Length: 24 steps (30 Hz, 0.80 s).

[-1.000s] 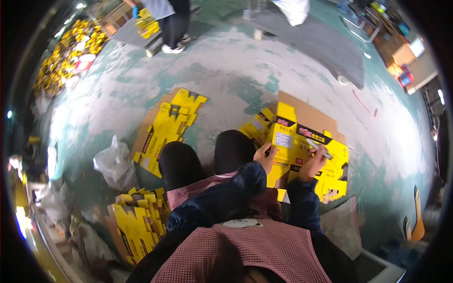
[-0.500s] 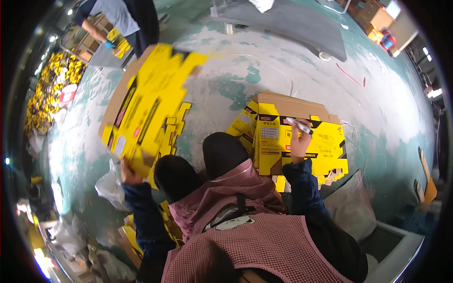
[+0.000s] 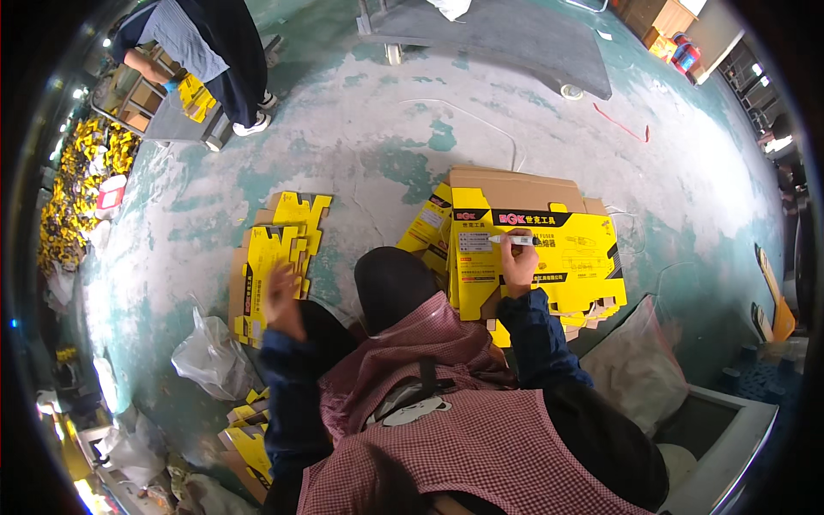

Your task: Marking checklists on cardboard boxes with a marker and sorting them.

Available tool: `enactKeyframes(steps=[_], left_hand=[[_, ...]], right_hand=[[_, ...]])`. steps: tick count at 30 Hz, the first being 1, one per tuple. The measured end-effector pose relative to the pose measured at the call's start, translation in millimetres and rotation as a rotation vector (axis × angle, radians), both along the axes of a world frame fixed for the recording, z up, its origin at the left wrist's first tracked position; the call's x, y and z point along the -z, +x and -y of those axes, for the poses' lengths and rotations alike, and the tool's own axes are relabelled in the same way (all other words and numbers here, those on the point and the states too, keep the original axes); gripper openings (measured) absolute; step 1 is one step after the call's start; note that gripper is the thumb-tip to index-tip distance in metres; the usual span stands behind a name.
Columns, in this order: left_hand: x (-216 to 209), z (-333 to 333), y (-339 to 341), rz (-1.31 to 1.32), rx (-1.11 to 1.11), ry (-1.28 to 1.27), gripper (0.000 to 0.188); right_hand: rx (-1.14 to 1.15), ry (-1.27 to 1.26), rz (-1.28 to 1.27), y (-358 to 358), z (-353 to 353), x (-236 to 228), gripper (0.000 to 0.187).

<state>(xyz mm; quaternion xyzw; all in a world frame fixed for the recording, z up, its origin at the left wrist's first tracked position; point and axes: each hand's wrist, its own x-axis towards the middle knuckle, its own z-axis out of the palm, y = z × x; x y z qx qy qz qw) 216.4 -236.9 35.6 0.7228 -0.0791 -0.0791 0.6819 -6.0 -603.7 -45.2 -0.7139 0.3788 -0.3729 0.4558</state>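
Note:
My right hand (image 3: 518, 264) grips a white marker pen (image 3: 518, 241) over the top sheet of a stack of flattened yellow cardboard boxes (image 3: 562, 257). The pen points left, its tip end beside a printed table on that sheet; whether it touches the card I cannot tell. Slightly blurred, my left hand (image 3: 281, 302) is raised with fingers apart and nothing in it. It is at the near right edge of a second pile of flattened yellow boxes (image 3: 257, 279), which lies on the floor to the left.
A clear plastic bag (image 3: 215, 352) and more flattened cartons (image 3: 251, 446) lie at lower left. A whitish sack (image 3: 639, 369) slumps at right. Ahead stands a grey flatbed cart (image 3: 489, 43). At far left, a person (image 3: 202, 60) handles yellow pieces beside another cart.
The flattened box that my left hand held up now lies on the left pile, let go. My left hand has moved right. The pen has shifted left over the top sheet.

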Motion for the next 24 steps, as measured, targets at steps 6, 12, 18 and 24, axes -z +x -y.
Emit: enactKeyframes(steps=[6,12,18,24], left_hand=[[10.7,162.2,-126.2,0.287,0.482,0.223,0.043],[93.4,198.3,-140.0,-0.043,0.662,0.313,0.055],[81.2,210.5,-154.7,-0.152,0.439,0.236,0.046],[36.9,221.4,-149.3,-0.965,0.375,-0.317,0.032]], right_hand=[[0.094,0.023,0.201,3.8,1.3,5.4,0.013],[0.119,0.204,0.372,1.8,5.5,1.1,0.012],[0.148,0.326,0.463,-3.6,10.8,-1.1,0.008],[0.202,0.389,0.561,-5.3,8.6,-24.5,0.009]])
